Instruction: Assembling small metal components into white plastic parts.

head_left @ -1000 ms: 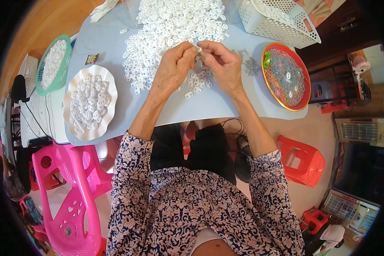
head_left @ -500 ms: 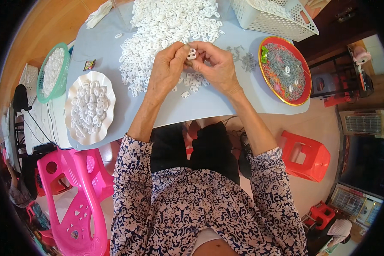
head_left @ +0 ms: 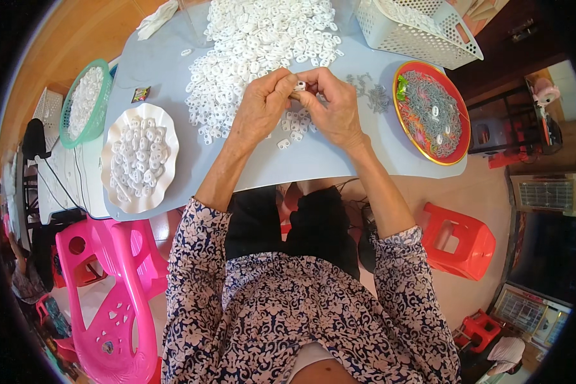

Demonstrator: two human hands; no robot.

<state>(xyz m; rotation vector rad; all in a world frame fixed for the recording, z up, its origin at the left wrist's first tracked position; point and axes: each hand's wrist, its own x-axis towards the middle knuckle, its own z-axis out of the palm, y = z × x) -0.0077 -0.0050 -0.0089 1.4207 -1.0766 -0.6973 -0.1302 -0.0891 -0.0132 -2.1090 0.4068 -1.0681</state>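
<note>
A small white plastic piece [head_left: 299,85] is pinched between the fingertips of the left hand [head_left: 260,109] and right hand [head_left: 331,105], above the grey table [head_left: 339,157]. A white scalloped plate [head_left: 139,157] is seen at nine o'clock, a red plate [head_left: 432,112] at three, and the white pile [head_left: 262,48] at twelve.

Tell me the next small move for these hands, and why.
Probably press the small white piece together: both the left hand and the right hand pinch it at the fingertips above the table, beside the white heap.
</note>
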